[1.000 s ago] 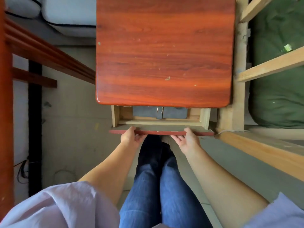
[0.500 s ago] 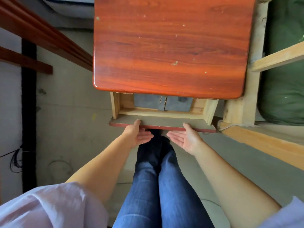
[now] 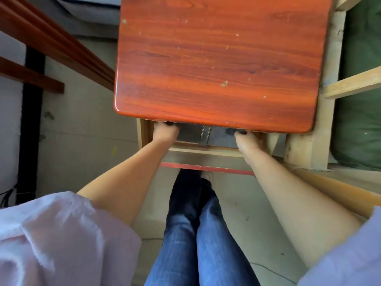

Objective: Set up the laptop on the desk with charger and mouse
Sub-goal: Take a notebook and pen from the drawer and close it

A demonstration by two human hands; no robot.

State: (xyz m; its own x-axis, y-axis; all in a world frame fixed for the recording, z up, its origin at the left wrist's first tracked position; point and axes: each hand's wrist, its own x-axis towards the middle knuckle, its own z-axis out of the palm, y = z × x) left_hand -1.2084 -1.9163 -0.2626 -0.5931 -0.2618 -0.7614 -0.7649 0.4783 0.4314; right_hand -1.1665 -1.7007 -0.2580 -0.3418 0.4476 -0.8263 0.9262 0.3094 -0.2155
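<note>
The red-brown wooden desk (image 3: pixel 216 65) fills the upper middle, its top bare. Its drawer (image 3: pixel 206 159) is pulled out toward me under the front edge. A dark grey closed laptop (image 3: pixel 193 135) lies in the drawer, mostly hidden beneath the desk top. My left hand (image 3: pixel 165 133) is curled on the laptop's left end. My right hand (image 3: pixel 246 142) is curled on its right end. The fingertips of both hands are tucked under the desk edge. No charger or mouse can be made out.
A pale wooden frame (image 3: pixel 309 149) stands tight against the desk's right side, with a green bundle (image 3: pixel 360 120) behind it. Red-brown rails (image 3: pixel 51 44) run along the left. Dark cables (image 3: pixel 6 195) lie on the floor at far left. My legs in jeans (image 3: pixel 198 234) are below the drawer.
Both hands have left the drawer's front panel and moved forward into the drawer, closing on the laptop's two ends. The drawer stands further out than a second ago.
</note>
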